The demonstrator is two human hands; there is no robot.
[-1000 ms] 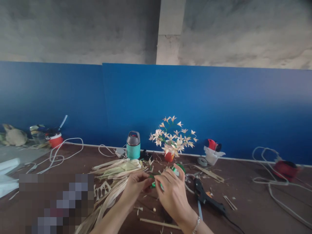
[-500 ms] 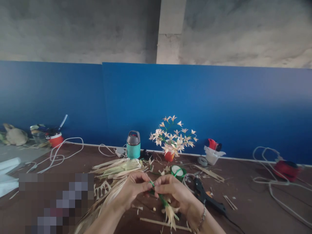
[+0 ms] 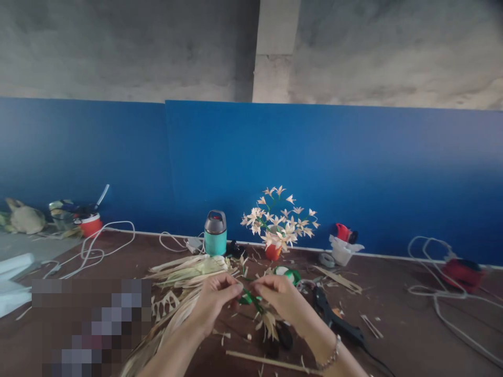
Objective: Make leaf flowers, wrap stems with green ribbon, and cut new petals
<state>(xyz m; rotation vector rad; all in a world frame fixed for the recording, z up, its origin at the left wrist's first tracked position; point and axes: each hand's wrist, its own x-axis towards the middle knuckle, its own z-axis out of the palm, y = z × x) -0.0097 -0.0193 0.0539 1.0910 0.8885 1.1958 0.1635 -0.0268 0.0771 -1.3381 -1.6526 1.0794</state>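
My left hand (image 3: 220,297) is closed in a pinch on the green stem of a pale handmade flower (image 3: 270,325). The bloom hangs down toward me at the stem's lower end, below my right hand. Just to the right, my right hand (image 3: 277,296) is pinched with its fingertips apart from the left ones, and a thin green tape (image 3: 248,279) runs between the two hands. A green tape roll (image 3: 291,275) lies behind my right fingers, partly hidden by them.
A black glue gun (image 3: 340,323) lies right of my right wrist. Pale husk strips (image 3: 184,306) are heaped at left. Behind stand a red pot of similar flowers (image 3: 273,252), a turquoise container (image 3: 216,243) and a white bin (image 3: 341,254). Scraps litter the brown table (image 3: 412,335).
My hands have moved slightly apart, with the right hand shifting up and outward. The flower has turned and moved up a little, and the tape roll is more covered.
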